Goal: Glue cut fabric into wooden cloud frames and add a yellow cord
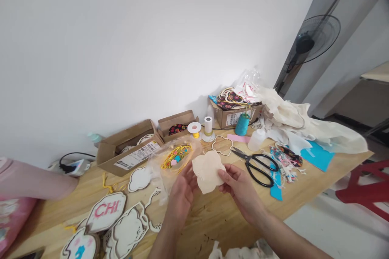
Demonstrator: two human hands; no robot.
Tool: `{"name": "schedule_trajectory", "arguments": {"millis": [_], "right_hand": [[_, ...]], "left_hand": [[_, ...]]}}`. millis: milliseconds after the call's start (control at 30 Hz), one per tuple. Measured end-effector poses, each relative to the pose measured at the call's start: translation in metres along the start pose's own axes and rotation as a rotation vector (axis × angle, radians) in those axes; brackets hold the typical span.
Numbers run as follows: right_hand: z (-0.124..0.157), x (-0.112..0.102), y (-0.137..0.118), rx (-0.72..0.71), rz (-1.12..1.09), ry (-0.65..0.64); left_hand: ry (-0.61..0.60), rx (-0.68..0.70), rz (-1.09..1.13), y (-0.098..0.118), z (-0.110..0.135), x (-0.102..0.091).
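Above the wooden table point(212, 218), we hold a pale cloud-shaped cutout point(208, 172) by its edges, left hand point(182, 190) and right hand point(240, 186) each pinching one side. It looks thin, light and fairly stiff, best gripped at the rim. Black scissors point(258, 166) lie near, to its right.
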State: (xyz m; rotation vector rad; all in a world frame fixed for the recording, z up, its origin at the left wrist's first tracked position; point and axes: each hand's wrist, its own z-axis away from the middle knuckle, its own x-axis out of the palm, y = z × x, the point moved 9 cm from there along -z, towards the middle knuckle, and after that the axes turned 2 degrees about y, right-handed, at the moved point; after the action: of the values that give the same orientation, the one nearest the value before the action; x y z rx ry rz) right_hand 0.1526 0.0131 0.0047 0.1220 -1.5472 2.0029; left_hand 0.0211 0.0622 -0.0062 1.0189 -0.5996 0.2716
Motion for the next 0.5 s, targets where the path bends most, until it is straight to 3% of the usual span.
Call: {"name": "schedule_trajectory", "arguments": {"millis": [67, 200, 267, 333, 400, 433, 500], "right_hand": [[-0.006, -0.002, 0.014, -0.046, 0.111, -0.041], [-0.001, 0.006, 0.019, -0.298, 0.508, -0.089], [0.011, 0.035, 0.026, -0.451, 0.793, -0.275], [0.025, 0.068, 0.045, -0.583, 1.058, -0.559], [0.024, 0.081, 0.064, -0.647, 1.259, -0.721], [0.015, 0.078, 0.068, -0.654, 1.335, -0.709], [-0.011, 0.058, 0.061, -0.659, 1.447, -0.565]], "left_hand": [[-0.013, -0.017, -0.063, -0.001, 0.007, 0.003], [0.321, 0.126, -0.032, 0.029, 0.021, -0.038], [0.419, 0.183, -0.015, 0.042, 0.027, -0.061], [0.434, 0.247, 0.004, 0.051, 0.031, -0.079], [0.44, 0.275, 0.002, 0.051, 0.032, -0.094], [0.432, 0.276, -0.01, 0.049, 0.032, -0.099], [0.418, 0.263, -0.038, 0.042, 0.031, -0.105]]}}
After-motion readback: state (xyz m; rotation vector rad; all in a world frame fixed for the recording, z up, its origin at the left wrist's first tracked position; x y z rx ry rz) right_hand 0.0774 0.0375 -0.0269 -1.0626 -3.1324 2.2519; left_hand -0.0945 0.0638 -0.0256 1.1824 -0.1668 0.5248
